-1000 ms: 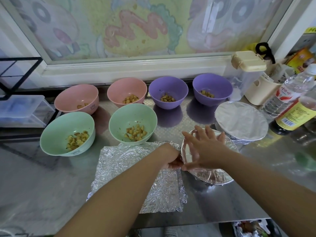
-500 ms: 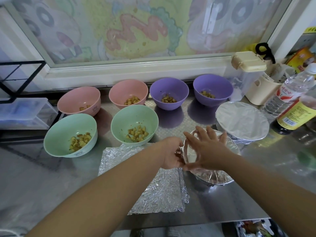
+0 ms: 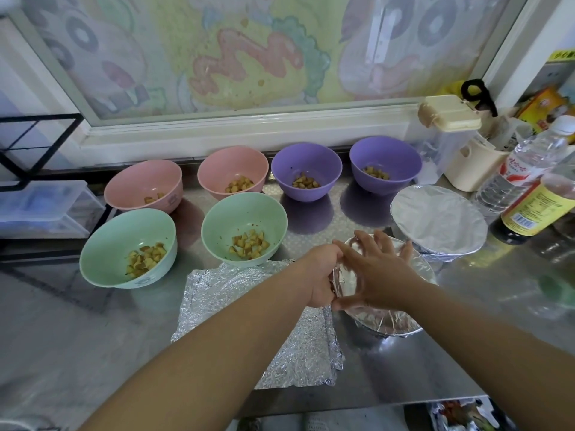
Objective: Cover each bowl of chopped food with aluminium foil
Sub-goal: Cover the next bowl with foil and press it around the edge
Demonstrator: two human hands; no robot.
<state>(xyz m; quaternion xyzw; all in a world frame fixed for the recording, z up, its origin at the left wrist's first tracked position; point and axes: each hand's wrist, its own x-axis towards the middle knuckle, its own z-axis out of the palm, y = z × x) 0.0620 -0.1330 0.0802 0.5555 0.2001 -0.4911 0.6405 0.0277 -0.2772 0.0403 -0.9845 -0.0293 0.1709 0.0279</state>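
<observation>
- Spare foil sheets (image 3: 217,297) lie flat on the worktop (image 3: 389,374), front and centre.
- Left hand (image 3: 320,276) curls tight on the foil-topped bowl (image 3: 389,321), gripping its left rim.
- Right hand (image 3: 378,275), fingers spread, presses the top.
- Covered bowl (image 3: 438,222) sits just behind.

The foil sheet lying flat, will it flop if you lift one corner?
The foil sheet would probably droop and bend: it looks thin and is wrinkled all over. It is likely very light, so a push might slide it across the smooth metal counter.
</observation>
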